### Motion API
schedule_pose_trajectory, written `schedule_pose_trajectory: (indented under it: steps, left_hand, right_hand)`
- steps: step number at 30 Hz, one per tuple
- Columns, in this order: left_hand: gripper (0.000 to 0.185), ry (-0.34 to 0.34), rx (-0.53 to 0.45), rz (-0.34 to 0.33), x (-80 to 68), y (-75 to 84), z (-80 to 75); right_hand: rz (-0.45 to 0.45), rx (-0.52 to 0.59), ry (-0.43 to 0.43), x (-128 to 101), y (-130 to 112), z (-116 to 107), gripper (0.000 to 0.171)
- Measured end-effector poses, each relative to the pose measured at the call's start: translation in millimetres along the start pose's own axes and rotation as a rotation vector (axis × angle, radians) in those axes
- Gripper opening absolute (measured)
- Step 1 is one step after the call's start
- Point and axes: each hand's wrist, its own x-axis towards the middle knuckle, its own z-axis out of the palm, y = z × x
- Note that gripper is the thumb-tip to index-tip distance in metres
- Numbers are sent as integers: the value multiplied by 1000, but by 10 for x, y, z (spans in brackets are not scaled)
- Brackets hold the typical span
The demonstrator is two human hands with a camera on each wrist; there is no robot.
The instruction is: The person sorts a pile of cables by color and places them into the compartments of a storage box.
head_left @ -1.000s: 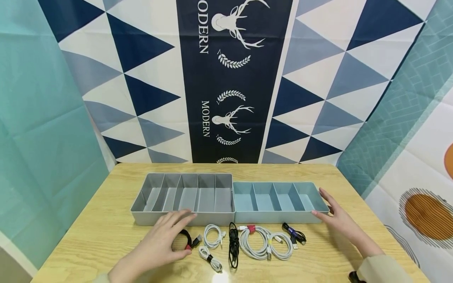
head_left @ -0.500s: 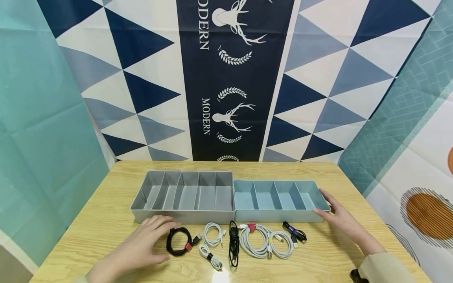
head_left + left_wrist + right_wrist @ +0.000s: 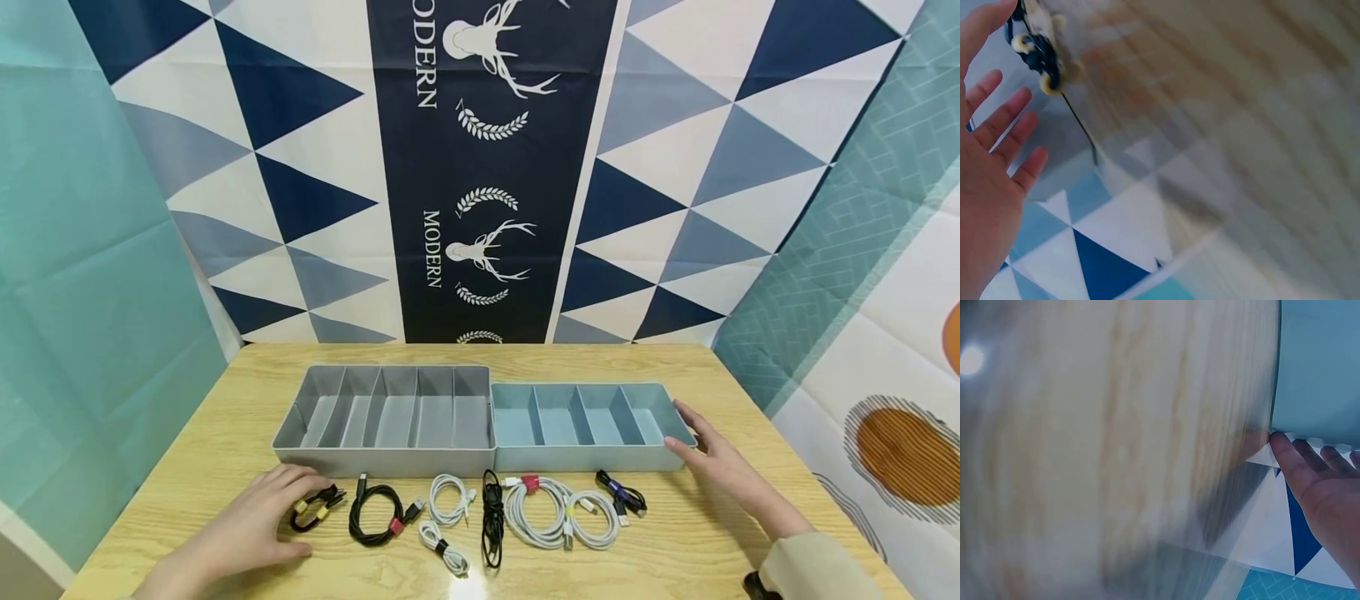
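My left hand [image 3: 243,525] is low over the table's left side, fingers relaxed and thumb apart. Just beyond its fingertips lies a short black cable with yellow plugs [image 3: 318,505], partly hidden by the hand; in the left wrist view the same black-and-yellow cable [image 3: 1041,57] lies near the fingers. My right hand [image 3: 723,467] rests its fingertips on the right end of the light blue divided box [image 3: 592,457]. Its fingers [image 3: 1297,462] are extended against the box wall in the right wrist view. A grey divided box [image 3: 386,461] adjoins the blue one on the left.
Several coiled cables lie before the boxes: a black one with a red tie [image 3: 362,533], white ones [image 3: 517,518], a black bundle [image 3: 492,521], and a black one with a purple tie [image 3: 630,497]. Patterned cloth [image 3: 480,167] hangs behind the wooden table [image 3: 570,575].
My left hand has moved left, past the red-tied black cable, which now shows whole, and the black-and-yellow cable has come into sight. The right hand stays at the blue box.
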Motion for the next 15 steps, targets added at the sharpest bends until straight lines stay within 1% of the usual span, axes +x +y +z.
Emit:
schedule_pose_trajectory:
  steps: [2,6,9,15]
  left_hand:
    - [71,6,2,-10,-29,-42,5]
    - [63,5,0,-28,-64,-95,17]
    - [58,-4,3,-38,-70,-112,24]
    - [46,14,19,-23,-60,-136,41]
  right_hand:
    - [7,28,-11,-3,-4,1,75]
    - [14,50,-19,-4,-15,1,75]
    - [12,40,-22,-9,-20,-4,75]
    - [9,56,-40,-6,-21,-13,75]
